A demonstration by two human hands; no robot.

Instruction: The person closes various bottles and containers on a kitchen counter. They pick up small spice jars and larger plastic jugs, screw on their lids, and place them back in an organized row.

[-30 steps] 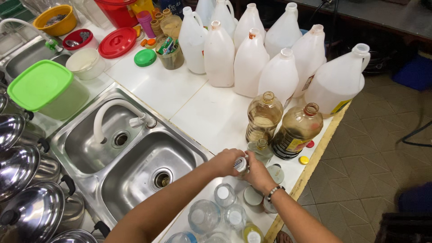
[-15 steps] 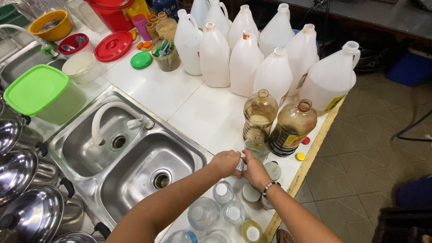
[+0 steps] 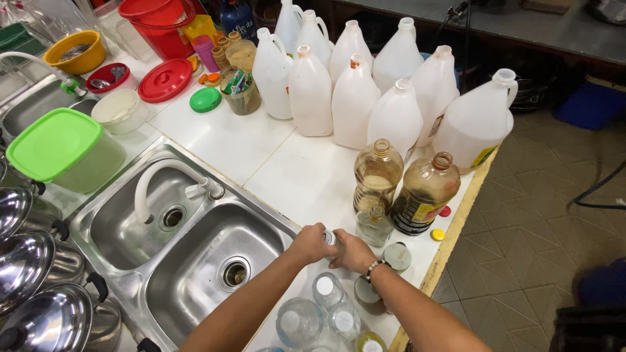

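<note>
My left hand (image 3: 310,244) and my right hand (image 3: 351,252) meet on a small clear bottle with a white cap (image 3: 330,238) at the near end of the white counter. Both hands grip it, so most of the bottle is hidden. A small empty glass bottle (image 3: 373,225) stands just right of my hands. Behind it stand two large amber plastic oil bottles (image 3: 378,173) (image 3: 425,192) with no caps. Several capped clear bottles (image 3: 325,287) stand below my wrists.
Several big white plastic jugs (image 3: 352,98) crowd the back of the counter. A double steel sink (image 3: 195,238) with a white tap (image 3: 160,173) lies left. A green-lidded tub (image 3: 55,143), red lid (image 3: 164,79), bowls and steel pot lids (image 3: 26,261) sit further left. Tiled floor lies right.
My two hands have shifted slightly left and nearer together on the small bottle. The camera view has tilted a little; nothing else on the counter moved.
</note>
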